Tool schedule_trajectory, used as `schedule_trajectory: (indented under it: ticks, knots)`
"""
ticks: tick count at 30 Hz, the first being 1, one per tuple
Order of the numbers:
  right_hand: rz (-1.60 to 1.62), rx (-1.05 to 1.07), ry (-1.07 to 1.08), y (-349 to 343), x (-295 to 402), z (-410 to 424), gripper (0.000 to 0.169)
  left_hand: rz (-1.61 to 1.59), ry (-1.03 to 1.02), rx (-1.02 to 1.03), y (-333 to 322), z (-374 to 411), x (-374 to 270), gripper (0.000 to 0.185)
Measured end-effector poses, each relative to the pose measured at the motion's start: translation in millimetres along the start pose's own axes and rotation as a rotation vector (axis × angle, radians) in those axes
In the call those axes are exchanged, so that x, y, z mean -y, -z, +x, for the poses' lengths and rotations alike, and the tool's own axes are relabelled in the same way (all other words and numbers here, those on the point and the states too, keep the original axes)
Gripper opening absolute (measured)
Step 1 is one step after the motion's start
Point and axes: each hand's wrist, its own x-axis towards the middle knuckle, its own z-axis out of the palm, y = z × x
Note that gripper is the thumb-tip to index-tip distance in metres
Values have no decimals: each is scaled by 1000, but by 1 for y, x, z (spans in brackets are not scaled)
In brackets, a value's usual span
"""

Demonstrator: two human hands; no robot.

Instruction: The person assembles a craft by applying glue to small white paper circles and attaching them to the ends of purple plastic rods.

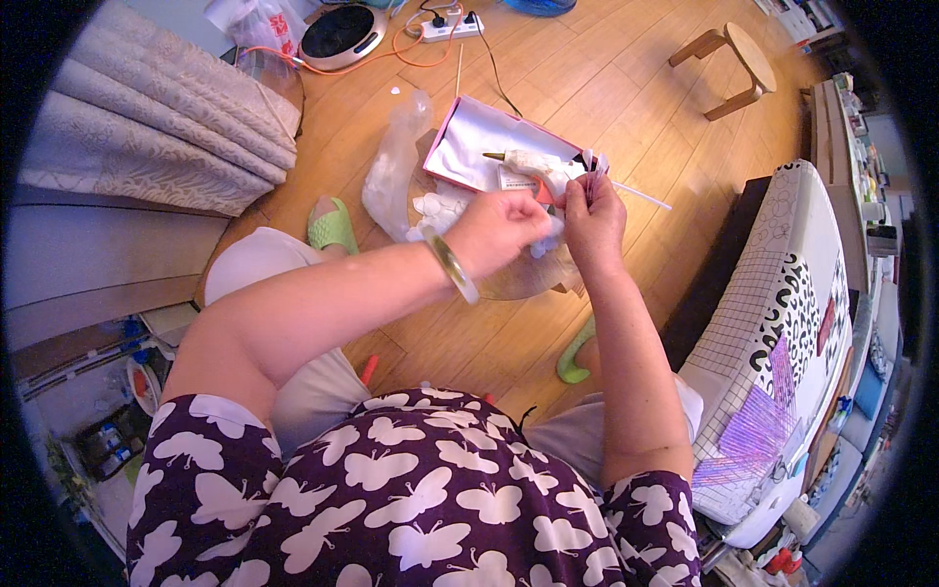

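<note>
My right hand (596, 220) pinches a small bunch of translucent petal-like pieces (598, 163) upright between its fingertips. Just to its left is my left hand (502, 227), fingers curled and a bangle on the wrist; whether anything is inside them I cannot tell. Past both hands, a white hot glue gun (539, 163) rests over a shallow pink-edged box (458, 143) lined with white paper. A white glue stick (644, 196) appears to stick out behind the gun, partly hidden by my right hand. White petal-like pieces (439, 209) lie by the box, and bluish translucent ones (550, 238) show below my fingers.
A crumpled clear plastic bag (392, 172) is left of the box. Farther off are an induction cooker (341, 37), a power strip (449, 29) with cords, and a wooden stool (748, 62). Patterned fabric-covered seating (777, 293) flanks my right side; a curtain (169, 125) hangs left.
</note>
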Motion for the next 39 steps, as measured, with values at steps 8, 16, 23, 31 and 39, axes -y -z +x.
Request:
schedule_trajectory:
  ticks: [8,16,23,31,39]
  knots:
    - [27,-3,-10,-1,-12,2,12,191,97,-355,77,35,-39,9]
    - [-31,-1,14,-1,-6,2,12,495,94,-364,91,49,-20,9]
    - [-41,3,25,-1,-4,3,12,587,78,-348,89,52,-16,8]
    - [-36,9,3,-1,-6,4,11,619,80,-325,83,54,-13,7]
    - [-17,-1,-6,-2,-3,3,11,581,69,-366,80,56,-11,8]
